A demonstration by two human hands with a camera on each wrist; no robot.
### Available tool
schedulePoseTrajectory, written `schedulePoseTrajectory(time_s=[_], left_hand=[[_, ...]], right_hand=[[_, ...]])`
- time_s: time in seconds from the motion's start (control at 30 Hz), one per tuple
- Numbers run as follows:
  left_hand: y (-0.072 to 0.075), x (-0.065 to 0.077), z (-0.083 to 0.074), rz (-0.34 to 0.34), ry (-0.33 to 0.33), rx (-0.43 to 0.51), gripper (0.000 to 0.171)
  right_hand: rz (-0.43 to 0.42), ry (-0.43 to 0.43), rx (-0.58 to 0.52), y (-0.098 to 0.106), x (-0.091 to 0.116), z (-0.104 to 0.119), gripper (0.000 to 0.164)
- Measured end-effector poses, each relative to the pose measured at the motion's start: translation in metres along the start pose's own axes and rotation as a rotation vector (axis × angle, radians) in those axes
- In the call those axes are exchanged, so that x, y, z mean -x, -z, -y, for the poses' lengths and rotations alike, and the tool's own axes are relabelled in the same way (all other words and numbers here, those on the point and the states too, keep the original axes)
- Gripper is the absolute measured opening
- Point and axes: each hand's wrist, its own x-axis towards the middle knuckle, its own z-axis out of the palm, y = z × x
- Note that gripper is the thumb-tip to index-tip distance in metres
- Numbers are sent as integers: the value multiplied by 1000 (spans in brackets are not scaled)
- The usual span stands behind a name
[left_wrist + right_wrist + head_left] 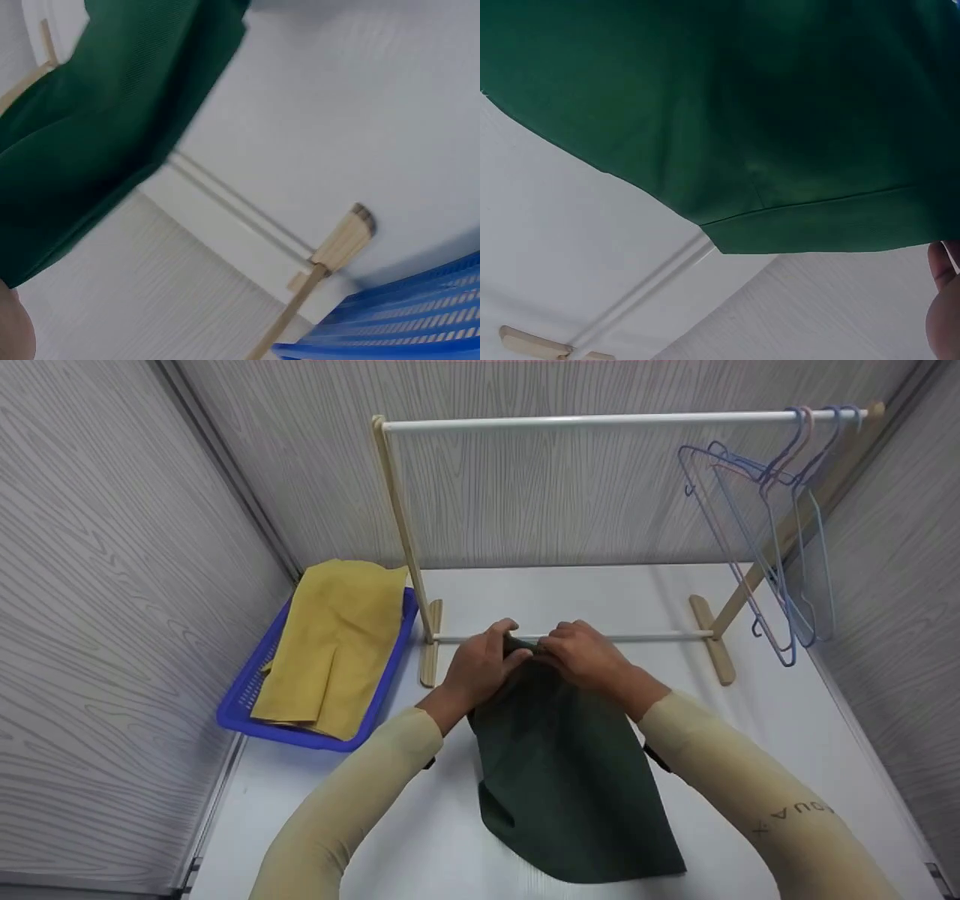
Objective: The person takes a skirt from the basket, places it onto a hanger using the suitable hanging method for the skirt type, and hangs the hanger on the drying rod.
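At the centre of the frame, the left hand (480,666) and right hand (589,656) pinch the top edge of a smooth dark-green fabric piece (570,787), apparently so its loose length drapes toward the lower centre.

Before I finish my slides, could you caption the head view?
Left grip and right grip hold dark green cloth near a blue basket of yellow cloth.

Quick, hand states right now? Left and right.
Left hand: holding the dark green cloth at its upper edge.
Right hand: holding the same cloth, also at the upper edge.
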Motion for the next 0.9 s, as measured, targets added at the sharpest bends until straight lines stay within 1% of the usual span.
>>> schedulePoseTrajectory(time_s=[0.07,0.1,0.17,0.2,0.27,0.33,0.37,0.43,0.5,0.57,0.63,0.77,0.83,0.9], left_hand=[[-4,5,2,-6,41,-58,32],[-6,6,3,-6,51,-89,27],[-8,7,3,-9,47,-128,18],[-9,7,2,-8,36,-138,16],[-10,5,-1,3,0,-126,17],[-11,2,-5,23,-30,-96,19],[-11,1,-7,34,-35,-81,21],[-12,2,-11,44,-14,-48,25],[-13,5,-13,38,31,-15,26],[-13,9,-14,29,61,6,24],[-13,11,-14,21,56,20,21],[-10,8,-13,19,-14,0,24],[-11,7,-12,24,-34,-4,28],[-12,8,-12,37,-30,5,28]], right_hand=[[-29,-8,-6,2,2,-3,17],[-35,-13,-13,4,3,-4,18],[-32,-24,-43,6,3,-3,23],[-33,-20,-57,7,3,-2,25],[-41,-2,-73,10,2,1,28],[-70,35,-56,11,1,4,27],[-93,54,-40,12,1,5,25],[-151,80,-8,13,0,6,18],[-204,91,14,14,1,5,13],[-239,113,28,16,2,3,12],[-237,160,57,18,2,1,16],[-179,283,178,24,0,-2,18],[-167,312,228,26,-2,-3,14],[-185,316,264,29,-2,-5,13]])
